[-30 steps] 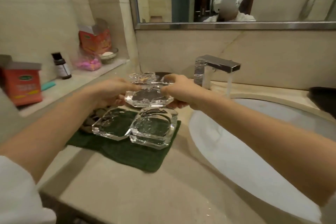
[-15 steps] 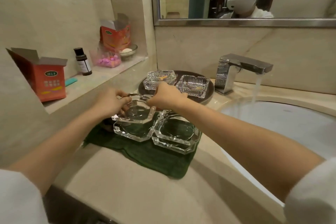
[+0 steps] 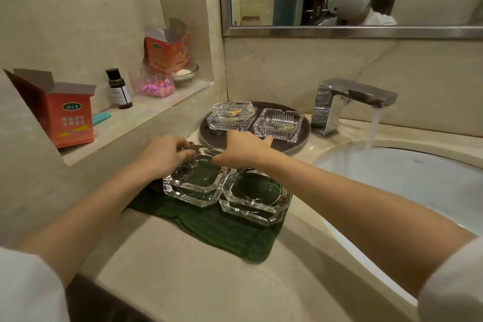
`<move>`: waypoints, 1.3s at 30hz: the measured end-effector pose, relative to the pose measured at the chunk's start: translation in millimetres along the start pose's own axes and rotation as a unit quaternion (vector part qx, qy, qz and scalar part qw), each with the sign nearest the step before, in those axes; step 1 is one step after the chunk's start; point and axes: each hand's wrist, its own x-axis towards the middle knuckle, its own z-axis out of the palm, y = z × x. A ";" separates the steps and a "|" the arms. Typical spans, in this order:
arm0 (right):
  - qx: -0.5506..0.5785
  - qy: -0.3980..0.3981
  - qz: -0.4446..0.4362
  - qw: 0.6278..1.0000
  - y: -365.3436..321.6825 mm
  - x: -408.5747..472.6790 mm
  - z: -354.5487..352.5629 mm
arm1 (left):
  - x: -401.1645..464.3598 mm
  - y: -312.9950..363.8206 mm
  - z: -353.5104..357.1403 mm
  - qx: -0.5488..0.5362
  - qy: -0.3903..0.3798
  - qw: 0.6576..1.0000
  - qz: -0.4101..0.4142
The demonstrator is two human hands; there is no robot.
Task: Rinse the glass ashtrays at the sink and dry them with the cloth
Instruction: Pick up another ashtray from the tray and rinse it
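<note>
A beige stone counter [image 3: 183, 277] runs below a steel-framed mirror [image 3: 339, 31], with a white oval sink [image 3: 418, 185] at its right edge. The left hand [image 3: 163, 155] and right hand [image 3: 243, 150] both curl their fingers round the rim of an octagonal clear glass ashtray [image 3: 194, 178], stacked on another on a ribbed dark green cloth [image 3: 222, 232] at the counter's middle. Just beside it stands a second octagonal stack [image 3: 254, 195]. Behind, two ridged square ashtrays [image 3: 278, 123] sit on a round dark tray [image 3: 217, 136]. A square chrome tap [image 3: 350, 102] runs water. On the left ledge stand red cartons [image 3: 66, 117] with unreadable print.
</note>
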 end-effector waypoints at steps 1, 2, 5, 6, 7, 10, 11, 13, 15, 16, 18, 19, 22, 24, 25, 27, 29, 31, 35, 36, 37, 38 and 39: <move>0.000 -0.007 -0.004 1.000 0.4 -0.3 -1.1 | 0.2 -0.5 -1.2 0.001 -0.008 1.000 -0.002; 0.001 -0.016 -0.009 1.000 1.3 -0.8 -2.1 | 0.8 -0.4 -2.5 0.003 -0.016 1.000 -0.005; 0.003 -0.042 -0.019 0.999 5.2 -0.1 -4.8 | 2.1 2.8 -6.5 0.017 -0.031 0.999 -0.004; 0.007 -0.049 -0.020 0.999 7.1 0.8 -4.8 | 1.8 6.3 -7.8 0.018 -0.032 0.999 0.000; 0.019 -0.051 -0.023 0.998 9.3 2.5 -4.1 | 1.7 10.2 -8.8 0.014 -0.027 1.000 0.003; 0.082 -0.020 -0.044 0.995 18.4 1.6 -7.3 | 3.0 28.1 -9.8 -0.025 0.009 0.999 0.038; 0.106 0.000 -0.045 0.993 22.9 0.6 -11.1 | 5.2 35.5 -9.2 -0.043 0.017 0.997 0.060; 0.131 0.057 -0.026 0.989 36.0 -0.9 -22.2 | 13.0 52.0 -6.5 -0.073 0.022 0.993 0.094; 0.133 0.120 0.008 0.984 56.6 2.0 -33.3 | 23.3 70.1 -3.5 -0.124 0.012 0.987 0.103; 0.137 0.144 0.024 0.980 67.4 4.1 -38.3 | 29.1 78.3 -2.5 -0.151 0.008 0.983 0.099; 0.155 0.169 0.054 0.972 88.7 12.2 -46.4 | 44.1 89.5 -1.4 -0.193 0.003 0.978 0.078; 0.171 0.171 0.063 0.968 97.9 17.3 -49.0 | 52.9 91.2 -1.1 -0.210 0.004 0.976 0.064; 0.225 0.170 0.062 0.958 111.1 35.4 -54.8 | 79.7 85.1 -2.4 -0.234 0.027 0.972 0.011; 0.252 0.162 0.058 0.952 109.6 50.4 -56.6 | 95.7 77.5 -1.3 -0.217 0.032 0.975 -0.023; 0.263 0.158 0.060 0.950 107.1 59.3 -57.4 | 101.9 74.2 -0.1 -0.203 0.025 0.978 -0.038; 0.292 0.150 0.065 0.942 102.2 80.6 -58.0 | 110.3 70.0 3.5 -0.174 0.001 0.983 -0.060; 0.321 0.133 0.071 0.935 96.6 102.8 -55.7 | 117.9 65.5 7.9 -0.159 -0.022 0.984 -0.083; 0.325 0.113 0.082 0.935 90.2 122.5 -51.2 | 124.9 60.1 11.7 -0.163 -0.043 0.980 -0.110; 0.272 0.095 0.116 0.951 77.2 146.0 -41.2 | 138.2 52.6 13.1 -0.172 -0.067 0.973 -0.140; 0.251 0.103 0.122 0.955 75.9 149.7 -39.5 | 141.7 52.8 12.7 -0.166 -0.066 0.974 -0.139; 0.235 0.107 0.126 0.958 74.3 151.6 -38.6 | 144.7 53.2 12.4 -0.158 -0.064 0.976 -0.137; 0.222 0.108 0.123 0.961 73.4 154.2 -37.5 | 147.4 53.4 12.8 -0.155 -0.061 0.977 -0.135; 0.213 0.106 0.118 0.964 72.3 154.8 -37.2 | 148.5 53.5 14.1 -0.159 -0.057 0.976 -0.137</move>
